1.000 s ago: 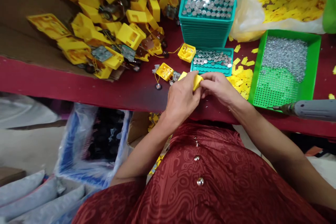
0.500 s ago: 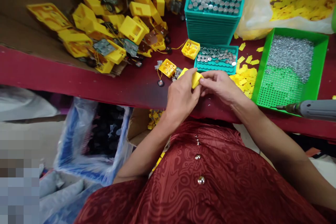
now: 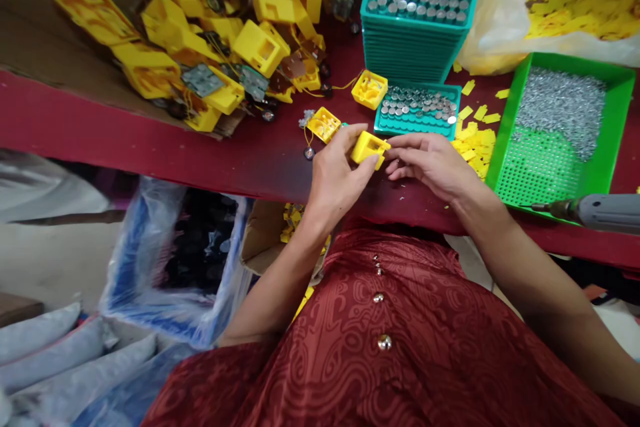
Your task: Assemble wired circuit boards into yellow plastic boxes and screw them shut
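Note:
A small yellow plastic case (image 3: 369, 149) with a cut-out in its face is gripped between the thumb and fingers of my left hand (image 3: 339, 163). My right hand (image 3: 425, 161) is at the case's right edge, fingers apart, with its fingertips close to or just touching a small tab there. Whether a tiny part lies among those fingers is too small to tell. Just beyond the left hand lies an opened yellow case half (image 3: 324, 125), with a black round part (image 3: 309, 153) on a yellow wire. Another open case half (image 3: 369, 89) rests against a teal tray of button cells (image 3: 417, 125).
Yellow cases with wires (image 3: 200, 47) are heaped at the left. Stacked teal trays (image 3: 413, 47) hold button cells. Loose yellow tabs (image 3: 475, 147) lie beside a green tray of screws (image 3: 543, 170). A grey electric screwdriver (image 3: 607, 211) juts in from the right.
The yellow case has turned in my left hand, so its cut-out now shows. My right fingers have drawn slightly away from it and spread. The view has shifted a little.

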The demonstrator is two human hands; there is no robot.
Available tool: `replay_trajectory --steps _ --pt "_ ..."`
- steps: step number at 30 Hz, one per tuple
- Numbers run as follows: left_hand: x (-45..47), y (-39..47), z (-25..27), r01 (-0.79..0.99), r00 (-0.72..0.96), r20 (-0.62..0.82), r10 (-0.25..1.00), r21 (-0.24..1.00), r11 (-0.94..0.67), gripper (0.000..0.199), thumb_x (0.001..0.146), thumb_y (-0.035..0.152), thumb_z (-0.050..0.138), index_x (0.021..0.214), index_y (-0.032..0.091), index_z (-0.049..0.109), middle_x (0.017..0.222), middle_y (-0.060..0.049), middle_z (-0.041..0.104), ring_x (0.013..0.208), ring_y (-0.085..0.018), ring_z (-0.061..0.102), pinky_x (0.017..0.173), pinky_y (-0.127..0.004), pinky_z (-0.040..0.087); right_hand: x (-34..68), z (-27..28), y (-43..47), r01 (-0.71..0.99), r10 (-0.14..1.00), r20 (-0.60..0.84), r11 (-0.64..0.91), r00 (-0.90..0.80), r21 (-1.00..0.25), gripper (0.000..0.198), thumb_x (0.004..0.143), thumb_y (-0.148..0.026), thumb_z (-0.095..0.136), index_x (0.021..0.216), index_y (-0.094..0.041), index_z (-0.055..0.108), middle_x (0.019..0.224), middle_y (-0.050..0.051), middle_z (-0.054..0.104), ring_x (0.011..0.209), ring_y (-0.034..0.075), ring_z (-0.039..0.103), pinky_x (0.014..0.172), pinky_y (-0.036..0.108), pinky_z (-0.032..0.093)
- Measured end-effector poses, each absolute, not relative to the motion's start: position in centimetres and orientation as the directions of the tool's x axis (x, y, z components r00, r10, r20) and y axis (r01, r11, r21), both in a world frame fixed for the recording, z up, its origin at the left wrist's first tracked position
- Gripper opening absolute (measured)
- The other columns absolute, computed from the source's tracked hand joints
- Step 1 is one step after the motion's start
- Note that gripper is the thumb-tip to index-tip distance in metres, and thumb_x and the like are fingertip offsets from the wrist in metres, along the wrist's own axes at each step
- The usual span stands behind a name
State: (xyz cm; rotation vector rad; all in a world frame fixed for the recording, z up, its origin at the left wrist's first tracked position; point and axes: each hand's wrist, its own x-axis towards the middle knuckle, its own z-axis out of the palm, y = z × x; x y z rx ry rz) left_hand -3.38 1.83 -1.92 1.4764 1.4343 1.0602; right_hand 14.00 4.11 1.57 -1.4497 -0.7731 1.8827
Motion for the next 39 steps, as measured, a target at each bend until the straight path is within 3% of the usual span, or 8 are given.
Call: replay_trajectory --steps 3,7,13,17,21,23,27,39 --pt "-4.3 1.5 -1.7 0.150 -0.004 -0.059 0.998 0.987 0.059 0.056 0.080 0.029 0.074 0.134 0.016 0.064 0.127 -0.014 0.082 0.111 -0.027 0.082 0.087 -0.036 0.069 14.1 1.6 3.8 -0.036 0.787 -0.599 -0.609 -0.147 -0.792 0.036 0.088 0.012 0.047 0.106 -0.009 0.068 0.088 0.004 0.074 0.064 0.008 0.070 0.064 0.019 0.063" --pt "-5.8 1.0 -1.9 0.061 0.002 -0.147 0.989 0.987 0.147 0.057 0.081 0.037 0.082 0.134 0.022 0.064 0.123 -0.011 0.083 0.100 -0.026 0.084 0.070 -0.032 0.070 14.1 1.6 4.0 0.038 0.760 -0.631 -0.633 -0.156 -0.773 0.025 0.095 0.006 0.051 0.106 -0.009 0.069 0.090 0.005 0.074 0.067 0.009 0.072 0.070 0.022 0.066" --pt "-6.8 1.9 -3.2 0.042 -0.119 -0.101 0.988 0.993 0.107 0.066 0.075 0.050 0.092 0.129 0.023 0.066 0.125 -0.012 0.081 0.105 -0.029 0.083 0.069 -0.030 0.070 14.9 0.2 5.1 0.102 0.895 -0.447 -0.444 -0.003 -0.890 0.030 0.092 0.009 0.046 0.101 -0.010 0.067 0.089 0.004 0.073 0.068 0.007 0.069 0.076 0.024 0.065" --pt "-6.5 1.2 -1.2 -0.045 -0.120 -0.215 0.969 0.976 0.211 0.053 0.086 0.041 0.086 0.134 0.027 0.068 0.139 -0.009 0.078 0.117 -0.026 0.080 0.081 -0.028 0.070 15.4 -1.3 3.9 0.300 0.967 -0.247 -0.220 -0.055 -0.928 0.029 0.096 -0.003 0.047 0.108 -0.011 0.072 0.098 0.007 0.075 0.081 0.011 0.071 0.084 0.031 0.064" --pt "-5.7 0.0 1.1 -0.236 0.045 -0.448 0.893 0.864 0.446 0.035 0.098 0.031 0.070 0.134 0.027 0.072 0.138 -0.007 0.078 0.119 -0.024 0.081 0.086 -0.028 0.070 15.3 -3.5 2.4 0.679 0.944 0.197 0.328 -0.265 -0.656 0.031 0.101 -0.012 0.045 0.106 -0.017 0.075 0.109 0.011 0.076 0.101 0.021 0.067 0.099 0.042 0.056" --pt "-5.3 -0.4 1.6 -0.303 0.139 -0.535 0.833 0.778 0.551 0.034 0.103 0.026 0.060 0.135 0.025 0.073 0.135 -0.009 0.079 0.119 -0.023 0.081 0.086 -0.028 0.069 15.1 -4.8 2.0 0.746 0.894 0.296 0.446 -0.337 -0.495 0.033 0.104 -0.015 0.041 0.102 -0.018 0.074 0.109 0.012 0.075 0.102 0.023 0.062 0.095 0.042 0.053" --pt "-4.7 -1.0 1.9 -0.354 0.253 -0.594 0.763 0.678 0.645 0.043 0.111 0.037 0.043 0.135 0.020 0.075 0.131 -0.014 0.080 0.117 -0.024 0.080 0.083 -0.031 0.069 15.2 -6.3 2.1 0.754 0.855 0.361 0.506 -0.373 -0.419 0.035 0.111 -0.023 0.039 0.101 -0.020 0.073 0.110 0.011 0.072 0.104 0.023 0.057 0.093 0.040 0.050" --pt "-4.1 -1.3 1.3 -0.346 0.327 -0.616 0.716 0.627 0.698 0.062 0.101 0.072 0.052 0.131 0.022 0.074 0.125 -0.014 0.080 0.110 -0.030 0.078 0.077 -0.037 0.065 17.4 0.9 -2.8 0.670 0.815 0.512 0.542 -0.272 -0.507 0.019 0.105 -0.021 0.062 0.114 -0.026 0.078 0.104 0.006 0.079 0.095 0.019 0.075 0.087 0.039 0.060"
